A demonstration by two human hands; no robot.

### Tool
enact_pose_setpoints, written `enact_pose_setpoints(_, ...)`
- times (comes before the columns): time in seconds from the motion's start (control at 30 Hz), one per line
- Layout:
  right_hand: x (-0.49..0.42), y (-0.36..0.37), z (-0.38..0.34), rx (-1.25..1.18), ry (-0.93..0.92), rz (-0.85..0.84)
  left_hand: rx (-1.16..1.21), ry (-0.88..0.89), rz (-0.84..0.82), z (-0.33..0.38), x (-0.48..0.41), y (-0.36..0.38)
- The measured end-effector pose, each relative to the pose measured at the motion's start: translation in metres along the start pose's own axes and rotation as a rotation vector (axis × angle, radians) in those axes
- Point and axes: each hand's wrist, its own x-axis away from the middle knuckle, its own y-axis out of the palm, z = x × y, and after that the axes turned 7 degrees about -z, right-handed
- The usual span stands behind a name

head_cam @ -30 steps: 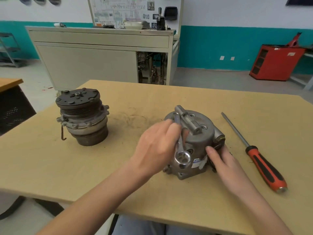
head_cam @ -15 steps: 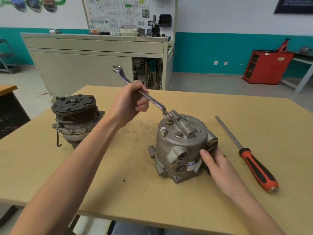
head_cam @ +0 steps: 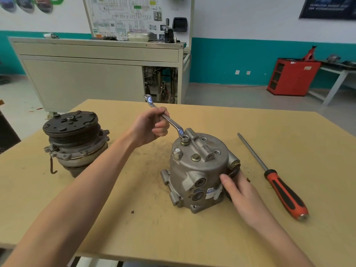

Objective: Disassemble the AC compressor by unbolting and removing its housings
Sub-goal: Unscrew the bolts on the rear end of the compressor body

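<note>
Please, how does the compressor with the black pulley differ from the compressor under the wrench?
The dark compressor shows a black clutch plate and grooved pulley on top; the silver compressor shows a bare housing with bolts. The dark one stands untouched; the right hand holds the silver one while the left hand grips a ring wrench on its bolt. Both stand upright on the table.

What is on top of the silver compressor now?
A raised bar-shaped block, two exposed bolts, and the wrench ring over a third bolt; the left hand grips the wrench. The ring partly hides that bolt's head.
</note>
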Motion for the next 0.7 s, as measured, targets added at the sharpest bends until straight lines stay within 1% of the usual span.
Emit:
enact_pose_setpoints(0.1,0.0,0.0,0.0,-0.001,0.007,-0.001,-0.023,0.001,-0.09,0.003,0.007,-0.006)
enact_pose_setpoints(0.13,-0.001,0.0,0.001,0.001,0.01,-0.001,-0.024,0.001,-0.094,0.003,0.008,-0.007)
enact_pose_setpoints(0.2,0.0,0.001,0.001,0.007,0.013,0.001,-0.042,0.021,-0.051,0.001,0.009,-0.006)
enact_pose_setpoints(0.27,0.0,0.001,0.001,0.011,0.015,0.006,-0.066,0.064,0.027,0.0,0.014,0.0)
enact_pose_setpoints(0.33,0.0,0.001,0.001,0.007,0.019,0.005,-0.073,0.116,0.139,-0.002,0.026,0.01)
enact_pose_setpoints(0.43,0.0,0.002,0.002,0.007,0.014,0.006,-0.115,0.257,0.425,-0.022,0.058,0.032)
enact_pose_setpoints(0.5,-0.001,0.002,0.002,0.01,0.012,0.008,-0.282,0.397,0.616,-0.04,0.08,0.058)
enact_pose_setpoints(0.53,-0.001,0.002,0.002,0.011,0.013,0.008,-0.41,0.466,0.657,-0.047,0.088,0.073)
enact_pose_setpoints(0.6,-0.001,0.002,0.002,0.008,0.014,0.006,-0.702,0.569,0.642,-0.058,0.096,0.1)
enact_pose_setpoints(0.7,-0.001,0.001,0.002,0.013,0.012,0.002,-1.102,0.651,0.634,-0.063,0.095,0.119)
